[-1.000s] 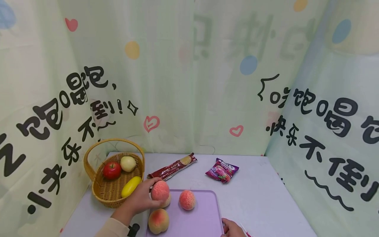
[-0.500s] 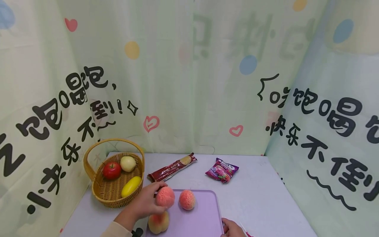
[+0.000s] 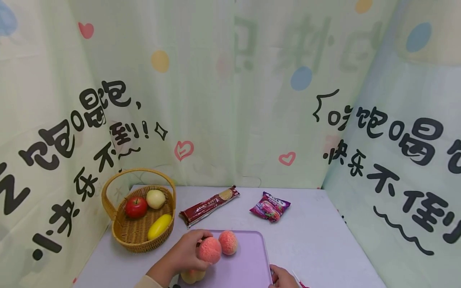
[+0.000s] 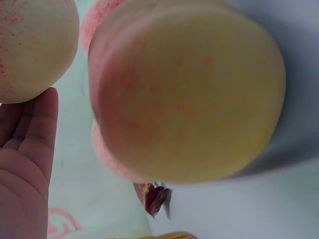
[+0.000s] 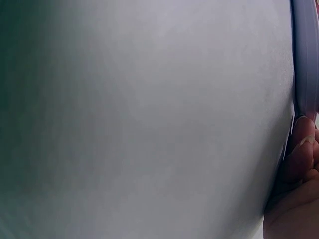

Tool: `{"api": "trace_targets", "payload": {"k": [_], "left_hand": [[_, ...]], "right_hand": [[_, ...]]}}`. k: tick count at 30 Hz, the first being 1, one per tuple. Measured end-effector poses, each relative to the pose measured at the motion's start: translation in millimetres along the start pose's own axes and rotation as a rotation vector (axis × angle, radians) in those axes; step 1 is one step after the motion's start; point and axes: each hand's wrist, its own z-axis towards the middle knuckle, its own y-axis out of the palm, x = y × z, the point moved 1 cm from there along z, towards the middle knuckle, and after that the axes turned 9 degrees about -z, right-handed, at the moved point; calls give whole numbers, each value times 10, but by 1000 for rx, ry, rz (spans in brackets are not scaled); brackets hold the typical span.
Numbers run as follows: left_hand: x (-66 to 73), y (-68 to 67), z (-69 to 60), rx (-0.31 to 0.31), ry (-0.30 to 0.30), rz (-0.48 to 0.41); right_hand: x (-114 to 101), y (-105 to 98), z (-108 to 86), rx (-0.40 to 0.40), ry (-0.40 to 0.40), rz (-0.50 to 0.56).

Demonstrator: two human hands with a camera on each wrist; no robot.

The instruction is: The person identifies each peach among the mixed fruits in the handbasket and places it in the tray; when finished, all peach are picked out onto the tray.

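My left hand (image 3: 183,254) grips a pinkish-red peach (image 3: 210,251) above the left part of a purple tray (image 3: 248,260). Just right of it, a second peach (image 3: 228,243) lies on the tray. Another peach (image 3: 193,276), partly covered by my left hand, sits nearer to me. In the left wrist view this yellow-red peach (image 4: 194,94) fills the middle, while pink rounded edges show behind it. The held peach (image 4: 35,50) is at the upper left there, against my fingers. At the tray's right rim (image 5: 305,59), my right hand (image 3: 283,277) pinches the edge.
A wicker basket (image 3: 117,230) at the left holds a red tomato (image 3: 136,207), a pale round item (image 3: 156,199) and a yellow fruit (image 3: 159,227). Behind the tray lie a long brown packet (image 3: 210,206) and a purple snack bag (image 3: 270,207). A patterned curtain (image 3: 216,100) surrounds the table.
My left hand has carried the peach right and toward me across the tray, now overlapping the peach nearest me. The right hand stays at the rim.
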Motion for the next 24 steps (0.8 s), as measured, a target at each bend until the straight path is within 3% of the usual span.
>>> {"api": "trace_targets", "payload": {"k": [8,24], "left_hand": [[-29,125,7,-40,66,-14],[18,287,-19,-59,70,27]], "right_hand": [[15,-12,8,17,-7,-69],[30,6,3,10,-9,-68]]}}
